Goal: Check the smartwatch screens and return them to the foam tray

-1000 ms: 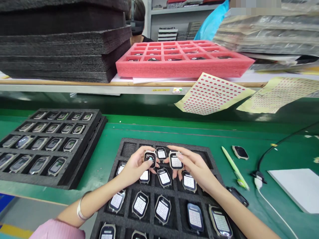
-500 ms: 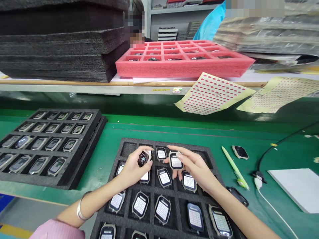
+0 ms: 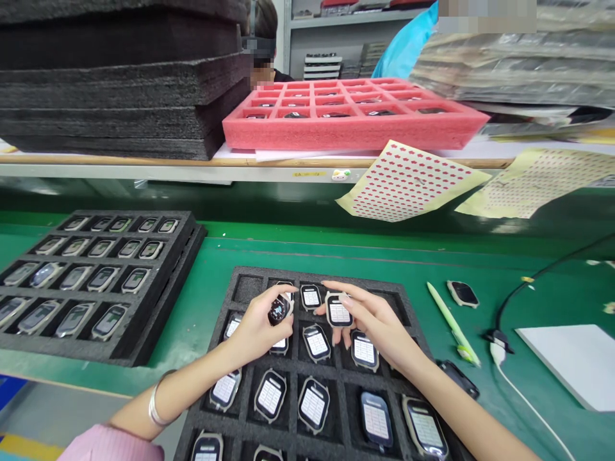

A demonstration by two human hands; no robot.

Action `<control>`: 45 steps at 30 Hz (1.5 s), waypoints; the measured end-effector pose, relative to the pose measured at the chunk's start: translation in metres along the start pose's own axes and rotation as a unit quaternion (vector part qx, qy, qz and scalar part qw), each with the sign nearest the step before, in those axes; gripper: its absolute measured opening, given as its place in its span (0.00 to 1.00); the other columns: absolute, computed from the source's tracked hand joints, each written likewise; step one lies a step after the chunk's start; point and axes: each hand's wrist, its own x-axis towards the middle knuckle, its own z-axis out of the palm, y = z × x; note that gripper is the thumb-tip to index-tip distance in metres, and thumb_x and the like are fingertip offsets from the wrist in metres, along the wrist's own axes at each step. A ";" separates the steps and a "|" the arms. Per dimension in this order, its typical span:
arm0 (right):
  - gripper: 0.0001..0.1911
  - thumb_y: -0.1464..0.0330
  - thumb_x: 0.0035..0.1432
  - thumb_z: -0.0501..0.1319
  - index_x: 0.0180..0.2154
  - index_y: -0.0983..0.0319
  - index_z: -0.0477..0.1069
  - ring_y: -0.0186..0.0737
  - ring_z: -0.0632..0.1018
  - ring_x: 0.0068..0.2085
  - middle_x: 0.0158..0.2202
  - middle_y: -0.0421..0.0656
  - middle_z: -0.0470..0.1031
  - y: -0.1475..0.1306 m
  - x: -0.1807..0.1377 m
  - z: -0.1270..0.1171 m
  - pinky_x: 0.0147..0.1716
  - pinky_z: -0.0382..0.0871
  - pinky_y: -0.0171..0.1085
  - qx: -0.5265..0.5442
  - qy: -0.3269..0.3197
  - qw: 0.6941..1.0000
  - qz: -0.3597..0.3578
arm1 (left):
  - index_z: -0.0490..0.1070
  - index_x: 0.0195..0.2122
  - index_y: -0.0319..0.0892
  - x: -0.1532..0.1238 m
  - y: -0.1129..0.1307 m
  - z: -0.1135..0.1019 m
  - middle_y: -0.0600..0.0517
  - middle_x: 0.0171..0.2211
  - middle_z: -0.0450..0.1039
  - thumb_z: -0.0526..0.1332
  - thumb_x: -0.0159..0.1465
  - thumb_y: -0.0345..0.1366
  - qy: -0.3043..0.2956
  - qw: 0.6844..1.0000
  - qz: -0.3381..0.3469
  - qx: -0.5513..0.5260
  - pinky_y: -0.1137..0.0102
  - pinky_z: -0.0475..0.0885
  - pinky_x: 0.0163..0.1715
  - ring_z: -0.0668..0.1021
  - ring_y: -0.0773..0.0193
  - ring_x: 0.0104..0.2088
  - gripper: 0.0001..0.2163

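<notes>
A black foam tray [image 3: 250,282] lies in front of me, with several smartwatch bodies showing white screens in its pockets. My left hand [image 3: 259,326] is closed round one watch body [image 3: 279,310], tilted up so that its dark round dial faces me, above the tray's far rows. My right hand [image 3: 377,320] holds another watch body [image 3: 339,312] with a white screen between thumb and fingers, just right of the left hand. Both hands hover over the tray's upper middle pockets.
A second black tray [image 3: 158,301] full of watch bodies sits on the green bench at left. A green pen [image 3: 451,323], a loose watch body [image 3: 464,293], a cable [image 3: 516,301] and a white sheet [image 3: 571,358] lie at right. Above, a shelf carries a pink foam tray [image 3: 355,131], stacked black foam [image 3: 120,83] and sticker sheets [image 3: 408,182].
My left hand has turned its watch body and lowered it a little toward the tray, so the dial now faces me at an angle. The right hand has stayed still.
</notes>
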 end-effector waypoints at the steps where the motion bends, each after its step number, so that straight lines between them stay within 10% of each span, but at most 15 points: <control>1: 0.24 0.58 0.61 0.59 0.55 0.61 0.65 0.39 0.78 0.23 0.40 0.50 0.78 0.000 0.000 0.000 0.19 0.71 0.35 -0.001 0.000 1.000 0.000 | 0.67 0.49 0.42 0.000 -0.001 0.000 0.49 0.43 0.74 0.59 0.56 0.29 -0.002 1.000 0.004 0.004 0.66 0.67 0.46 0.74 0.57 0.43 0.18; 45: 0.21 0.62 0.63 0.57 0.55 0.63 0.63 0.38 0.79 0.23 0.38 0.49 0.77 0.002 0.001 0.000 0.18 0.71 0.31 0.005 -0.003 1.000 -0.012 | 0.64 0.43 0.42 -0.002 -0.001 0.001 0.52 0.37 0.70 0.57 0.57 0.27 0.004 1.000 -0.009 0.026 0.71 0.66 0.40 0.72 0.61 0.38 0.13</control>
